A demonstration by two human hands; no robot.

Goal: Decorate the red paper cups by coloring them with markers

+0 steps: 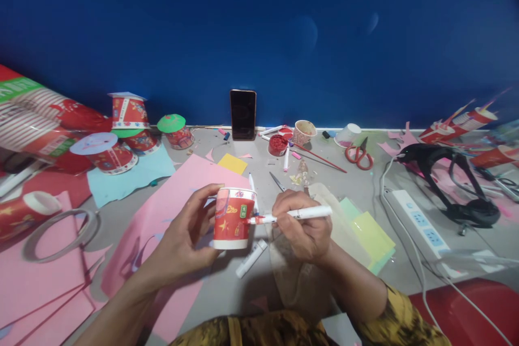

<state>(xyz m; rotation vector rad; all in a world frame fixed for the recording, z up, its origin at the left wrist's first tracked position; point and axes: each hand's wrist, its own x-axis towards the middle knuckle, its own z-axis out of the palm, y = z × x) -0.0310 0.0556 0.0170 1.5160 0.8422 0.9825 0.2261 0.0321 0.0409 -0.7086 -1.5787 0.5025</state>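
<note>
A red printed paper cup [231, 221] with white bands is held up over the table, its side turned toward me. My left hand [188, 232] grips it from the left, fingers behind the rim and thumb near the base. In my right hand [304, 232] is a white marker [312, 212], pinched between thumb and fingers. The marker's reddish tip points left and is at the cup's right side; whether it touches cannot be made out. Below lies a white marker [251, 259] on the table.
Pink paper sheets [182, 184] and a tape roll [60, 235] lie on the left, near decorated cups [130, 111]. A phone [243, 113] leans against the blue wall. Red-handled scissors [359, 157], a power strip [421, 224] and a black headband [446, 184] are on the right.
</note>
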